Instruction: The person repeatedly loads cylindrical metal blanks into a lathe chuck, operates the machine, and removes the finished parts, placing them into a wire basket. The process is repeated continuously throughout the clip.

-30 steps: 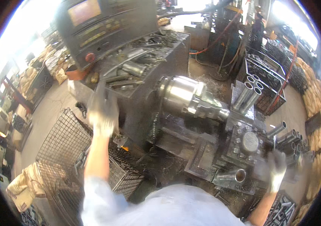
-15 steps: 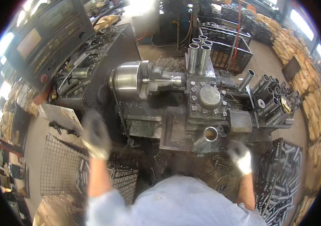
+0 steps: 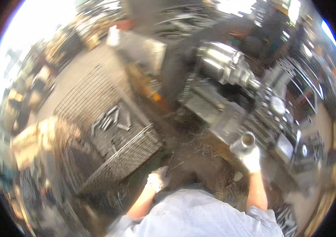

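Observation:
My right hand, in a white glove, is closed around a short metal tube whose open end faces up, right beside the lathe's tool block. My left hand, also gloved, hangs low near my body with the fingers curled and nothing in it, close to the near corner of a wire mesh basket. The shiny lathe chuck lies farther off, up and right. The picture is blurred by motion.
The wire basket holds several short metal pieces. Metal shavings cover the dark floor between basket and lathe. More tubes stand at the right. Sacks and clutter sit at the left.
The view has swung left, so the lathe now sits to the right. My left hand dropped from beside the basket down near my body. My right hand came up to the metal tube.

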